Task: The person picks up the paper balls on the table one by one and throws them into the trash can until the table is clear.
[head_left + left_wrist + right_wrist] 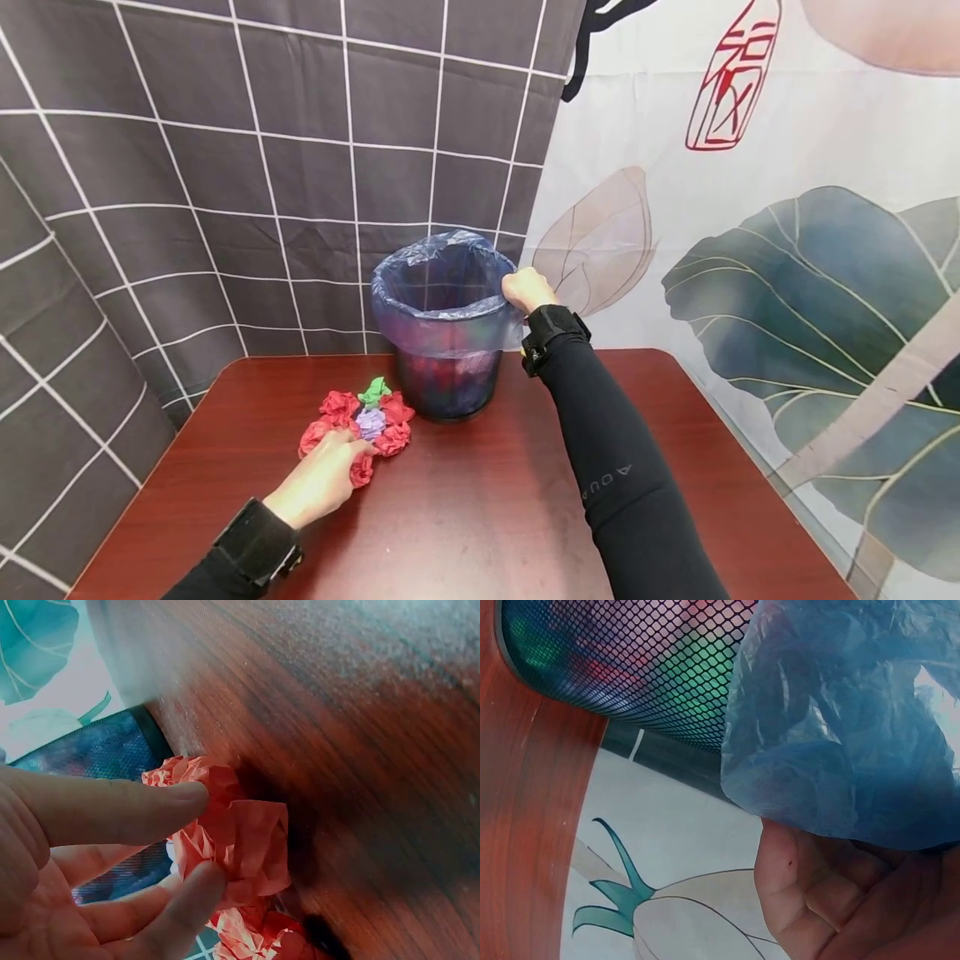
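Note:
At the left of the head view, my left hand (322,475) reaches into a cluster of crumpled red paper balls (396,439). Thumb and fingertips (204,889) pinch one red paper ball (259,847) low over the tabletop in the left wrist view. A crumpled purple ball (371,423) and a green one (375,391) lie among the red. My right hand (528,292) grips the blue plastic bin liner (427,329) at the right rim of a black mesh trash bin (450,392). Curled fingers show under the liner's edge (832,825) in the right wrist view.
The bin stands upright near the back edge of a reddish-brown wooden table (465,533). Coloured paper shows through its mesh (690,675). Behind hang a dark grid-patterned cloth (300,167) and a white cloth with leaf prints (787,292).

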Motion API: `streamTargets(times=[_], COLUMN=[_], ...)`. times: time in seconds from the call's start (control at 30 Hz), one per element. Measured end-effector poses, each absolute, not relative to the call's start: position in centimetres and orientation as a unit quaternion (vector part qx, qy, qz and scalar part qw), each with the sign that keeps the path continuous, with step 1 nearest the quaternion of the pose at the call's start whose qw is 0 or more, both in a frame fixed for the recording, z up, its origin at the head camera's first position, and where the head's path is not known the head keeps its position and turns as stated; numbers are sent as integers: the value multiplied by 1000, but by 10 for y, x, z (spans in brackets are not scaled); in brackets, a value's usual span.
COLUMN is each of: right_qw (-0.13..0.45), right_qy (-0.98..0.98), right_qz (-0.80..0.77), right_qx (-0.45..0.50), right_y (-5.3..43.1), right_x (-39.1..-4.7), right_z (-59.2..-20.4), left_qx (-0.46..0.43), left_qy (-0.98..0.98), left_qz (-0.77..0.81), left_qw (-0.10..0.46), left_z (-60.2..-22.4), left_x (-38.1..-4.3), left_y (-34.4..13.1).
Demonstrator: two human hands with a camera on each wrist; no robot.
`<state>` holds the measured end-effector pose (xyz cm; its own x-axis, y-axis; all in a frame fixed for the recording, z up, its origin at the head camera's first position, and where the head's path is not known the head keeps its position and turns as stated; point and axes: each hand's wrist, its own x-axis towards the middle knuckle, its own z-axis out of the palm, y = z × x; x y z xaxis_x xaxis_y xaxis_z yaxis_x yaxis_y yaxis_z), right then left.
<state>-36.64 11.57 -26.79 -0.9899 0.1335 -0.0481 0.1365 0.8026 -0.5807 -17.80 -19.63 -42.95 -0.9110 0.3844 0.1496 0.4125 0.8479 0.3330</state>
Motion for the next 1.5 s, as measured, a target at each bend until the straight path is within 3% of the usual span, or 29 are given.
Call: streamTargets(times=[0.33,0.77,1.2,1.5], right_qw=[4,12,19,17], right_qy=[946,943,942,939], right_qz=[-316,-322,-325,-332], right_qx=[70,82,83,88], right_y=[114,114,111,112], right_x=[-356,-363,-365,-368], right_z=[-263,-264,-269,-265], left_qx=[-227,-234,-227,-227], left_qy=[-960,-953,-932,-906], left_qz=[-150,-177,-219,-242], left_qw=[75,71,181,262], left_z=[-434,-429,-365,-308], left_x=[-176,-178,-179,-204], left_y=[-192,-190,-182,-176])
